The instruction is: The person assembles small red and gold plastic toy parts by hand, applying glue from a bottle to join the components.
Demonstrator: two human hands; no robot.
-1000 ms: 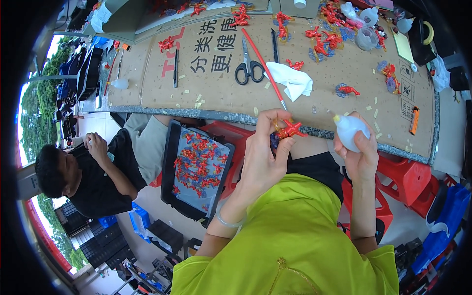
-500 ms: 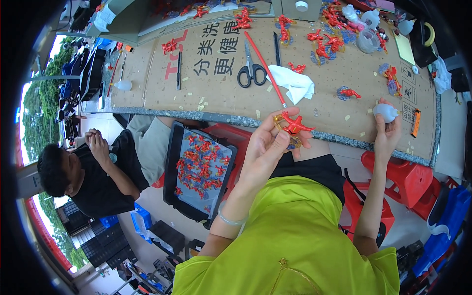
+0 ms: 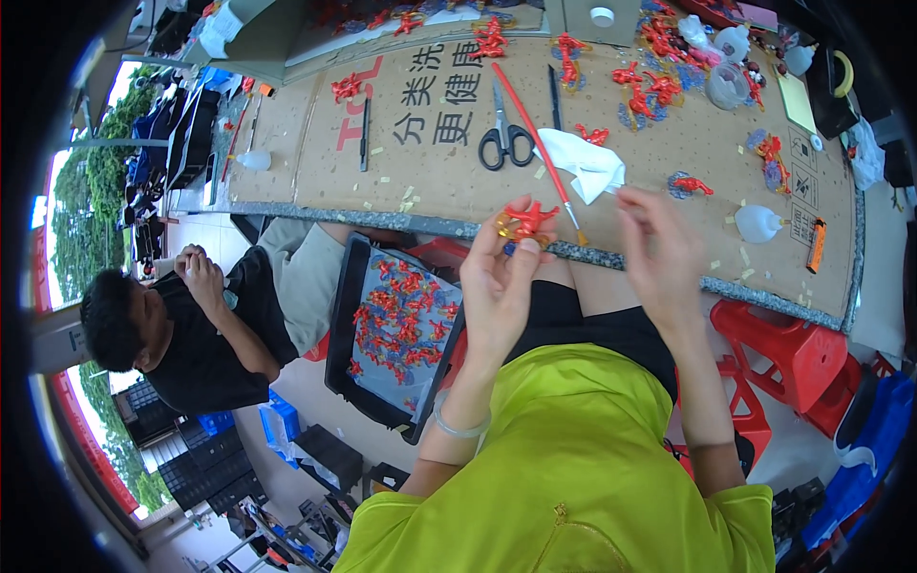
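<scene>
My left hand [image 3: 499, 286] pinches a small red figurine [image 3: 528, 221] with clear yellow and bluish parts, just off the near edge of the table. To its right is my right hand [image 3: 664, 258], somewhat blurred, with thumb and forefinger apart and nothing visible between them. Between the hands, a red-handled paintbrush [image 3: 535, 134] lies with its tip toward me, beside a white cloth [image 3: 590, 167]. A white squeeze bottle [image 3: 758, 223] rests on the cardboard at the right. Another red figurine [image 3: 690, 184] lies past my right hand.
Black scissors [image 3: 504, 138] and a dark pen-like tool [image 3: 364, 134] lie on the cardboard-covered table [image 3: 315, 181]. An orange cutter [image 3: 817, 245] is near the right edge. A black tray [image 3: 349, 377] of figurines stands left of my lap. A person [image 3: 210, 315] sits at the left.
My right hand has let go of the squeeze bottle, now resting on the table, and moved left toward the paintbrush. My left hand still holds the figurine. The whole view has shifted slightly.
</scene>
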